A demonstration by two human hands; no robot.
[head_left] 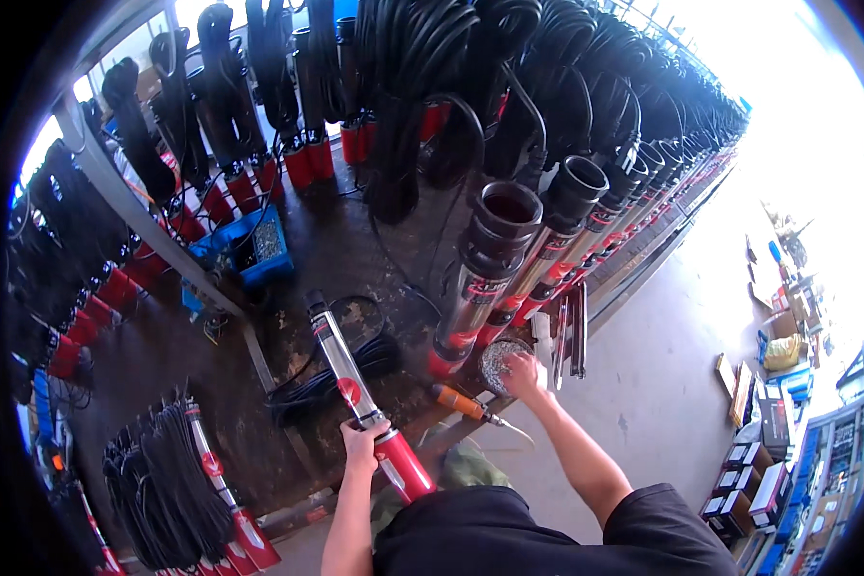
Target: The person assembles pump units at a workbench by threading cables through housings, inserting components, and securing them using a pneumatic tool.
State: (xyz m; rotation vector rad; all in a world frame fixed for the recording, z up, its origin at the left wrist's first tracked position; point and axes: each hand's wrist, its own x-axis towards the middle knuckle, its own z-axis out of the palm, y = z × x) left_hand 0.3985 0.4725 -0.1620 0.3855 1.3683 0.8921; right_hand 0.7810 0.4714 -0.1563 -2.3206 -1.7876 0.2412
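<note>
My left hand [360, 444] is wrapped round a slim submersible pump [341, 355], just above its red lower end. The pump leans across the near bench edge, its red end close to my body and its black tip on the bench. My right hand [523, 375] is in a round bowl [494, 357] of small metal parts, probably screws, its fingers bunched among them; what they pinch is hidden. Between my hands lies an orange-bodied electric screwdriver [459, 400] with its bit pointing right. A coiled black cable [355, 372] lies beside the pump.
Several pumps [490, 278] with black collars stand along the bench's right edge. Coiled cables [408, 106] hang in rows behind and left. A blue bin [259, 252] of small parts sits beside a metal post [144, 211]. Cartons [739, 490] stand on the floor at right.
</note>
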